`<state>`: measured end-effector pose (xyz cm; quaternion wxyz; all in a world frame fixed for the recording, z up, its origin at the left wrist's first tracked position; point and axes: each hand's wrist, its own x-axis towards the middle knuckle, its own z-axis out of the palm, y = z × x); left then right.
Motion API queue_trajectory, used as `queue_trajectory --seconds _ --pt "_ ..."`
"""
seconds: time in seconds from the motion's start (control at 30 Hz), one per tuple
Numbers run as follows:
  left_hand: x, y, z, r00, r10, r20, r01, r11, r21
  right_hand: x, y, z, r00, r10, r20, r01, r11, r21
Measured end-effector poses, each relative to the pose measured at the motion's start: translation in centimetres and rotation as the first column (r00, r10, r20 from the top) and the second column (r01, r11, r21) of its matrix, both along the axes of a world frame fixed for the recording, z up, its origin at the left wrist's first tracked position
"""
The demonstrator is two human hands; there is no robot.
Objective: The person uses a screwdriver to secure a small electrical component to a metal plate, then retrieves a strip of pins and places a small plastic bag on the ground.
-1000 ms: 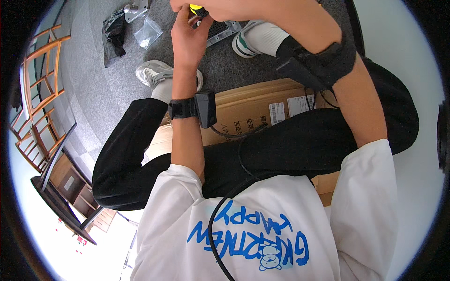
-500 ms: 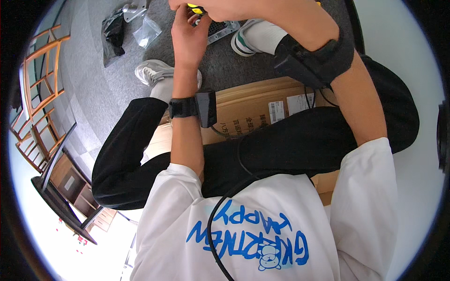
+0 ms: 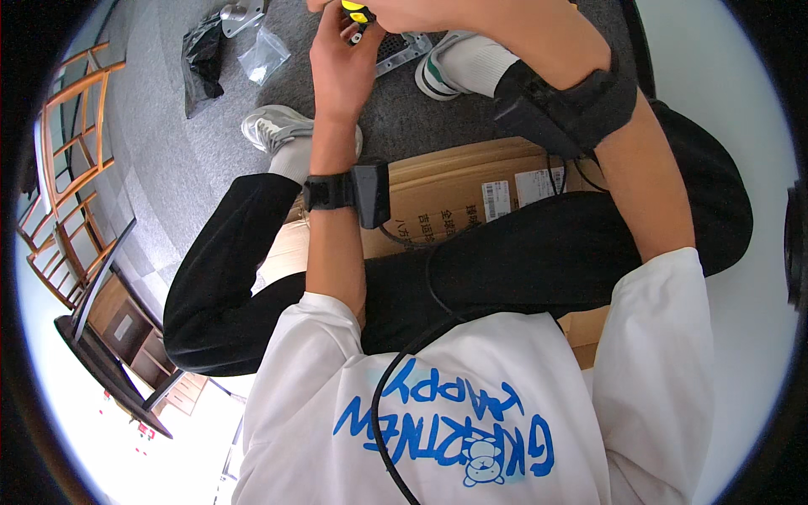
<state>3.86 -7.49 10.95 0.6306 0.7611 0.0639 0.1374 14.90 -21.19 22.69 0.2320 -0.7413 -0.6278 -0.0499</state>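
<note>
At the top edge my two hands meet, partly cut off by the frame. My right hand (image 3: 417,13) is closed on a yellow-and-black tool handle (image 3: 358,12); its exact kind does not show. My left hand (image 3: 343,63) is just below it, thumb and fingers bent together around a small pale round end (image 3: 356,38) too small to name. Behind them a grey metal bracket (image 3: 406,55) with a dark perforated surface lies on the carpet, partly hidden by my left hand.
A cardboard sheet (image 3: 438,181) lies under my legs. Beside my left shoe are a black plastic bag (image 3: 202,67), a clear plastic bag (image 3: 264,57) and a metal fitting (image 3: 242,17). Wooden chairs (image 3: 80,160) stand at left; a white wall (image 3: 724,93) rises at right.
The yellow-and-black handle has turned slightly, showing a bit more of its yellow part. Both hands shift only a little; the legs and things on the floor stay put.
</note>
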Motion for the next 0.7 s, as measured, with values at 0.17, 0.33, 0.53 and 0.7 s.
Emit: queue_trajectory --seconds 0.17,0.33,0.53,0.7 --pt "-0.3 1.1 -1.0 0.999 -0.025 0.028 0.027 0.998 -0.054 -1.1 1.0 1.9 0.963 -0.265 -0.041 0.235 0.908 -0.347" --pt "-0.3 1.0 0.4 0.997 -0.032 -0.067 0.05 0.954 0.294 -1.1 0.8 1.4 0.978 -0.209 -0.019 0.201 0.959 -0.2" --pt "-0.2 0.2 0.3 1.0 0.028 -0.008 -0.027 0.999 0.036 -0.7 0.4 1.3 0.995 -0.095 -0.032 0.091 0.988 -0.121" --pt "-0.1 0.0 -0.4 1.0 -0.006 -0.031 0.006 1.0 -0.012 -1.2 1.2 0.8 0.908 -0.41 -0.083 0.379 0.891 -0.248"
